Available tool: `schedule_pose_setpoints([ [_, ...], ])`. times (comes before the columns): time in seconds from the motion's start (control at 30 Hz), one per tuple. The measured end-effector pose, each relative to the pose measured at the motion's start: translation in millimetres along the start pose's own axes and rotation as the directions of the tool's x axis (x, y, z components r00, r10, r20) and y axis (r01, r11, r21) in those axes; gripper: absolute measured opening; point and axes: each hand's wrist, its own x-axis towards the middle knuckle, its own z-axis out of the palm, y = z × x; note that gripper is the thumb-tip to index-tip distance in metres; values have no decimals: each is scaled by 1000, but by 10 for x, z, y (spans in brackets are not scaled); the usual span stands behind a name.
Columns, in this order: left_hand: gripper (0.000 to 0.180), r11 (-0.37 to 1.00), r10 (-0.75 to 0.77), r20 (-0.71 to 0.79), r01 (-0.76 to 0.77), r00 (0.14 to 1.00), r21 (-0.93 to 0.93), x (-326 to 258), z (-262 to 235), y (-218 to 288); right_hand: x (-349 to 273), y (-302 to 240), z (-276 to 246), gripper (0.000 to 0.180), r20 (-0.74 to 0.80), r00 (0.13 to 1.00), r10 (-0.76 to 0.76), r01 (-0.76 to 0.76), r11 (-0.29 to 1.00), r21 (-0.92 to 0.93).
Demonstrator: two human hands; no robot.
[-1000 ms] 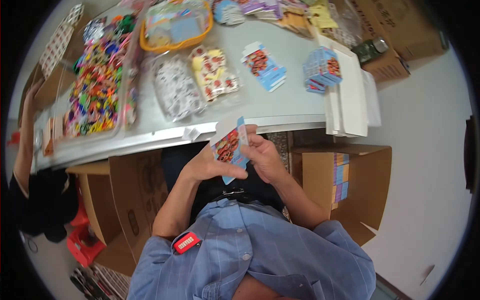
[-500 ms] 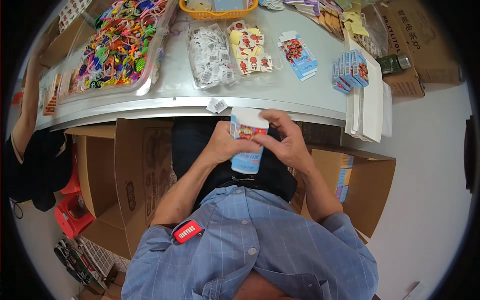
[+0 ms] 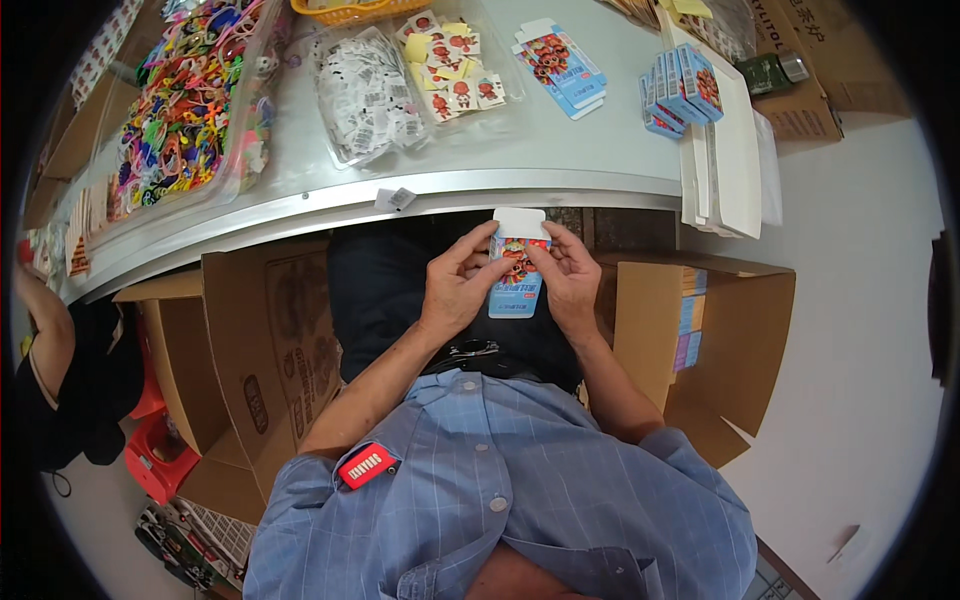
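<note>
Head view, near first: blue checked shirt with a red clip-on tag on the chest, forearms running up from it. Both hands meet over the lap, just below the desk edge. Left hand and right hand grip a small flat blue cardboard box with a red cartoon print between them, fingers clenched on its long sides, thumbs on the front face. Its white top flap stands open, pointing at the desk. Box upright in the picture, held in air, not touching the desk.

Open brown cardboard carton just right of the right hand, holding stacked blue boxes on edge. Another open brown cardboard carton to the left. Red plastic stool lower left, beside a second person in black at the left rim.

Grey desk beyond the hands. A small white paper tag lies at its near edge. Farther on: clear bag of white printed labels, clear bag of red and yellow stickers, flattened blue box blanks, a standing cluster of finished blue boxes, and white flat sheets at the right end. Clear tray of multicoloured plastic trinkets on the far left.
</note>
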Motion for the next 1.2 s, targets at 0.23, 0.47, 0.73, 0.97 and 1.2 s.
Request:
schedule_pose_setpoints([
  [0.23,31,973,-221,293,232,930,-5,-16,-297,-54,-59,99,-312,8,233,969,87,-37,978,-207],
  [0.47,9,941,-45,212,-30,976,337,-34,-252,145,-146,124,-273,5,213,976,47,16,957,-288],
  [0.73,9,929,-34,173,-33,984,368,-173,-256,205,-159,96,-293,8,257,961,101,-25,959,-281],
  [0.97,11,940,-22,153,-31,988,339,-249,-247,219,-195,-87,-121,3,278,953,123,-59,972,-228],
  [1.2,17,984,-68,84,53,994,169,-331,-195,345,-182,-71,-172,14,305,949,87,-62,994,-90],
])
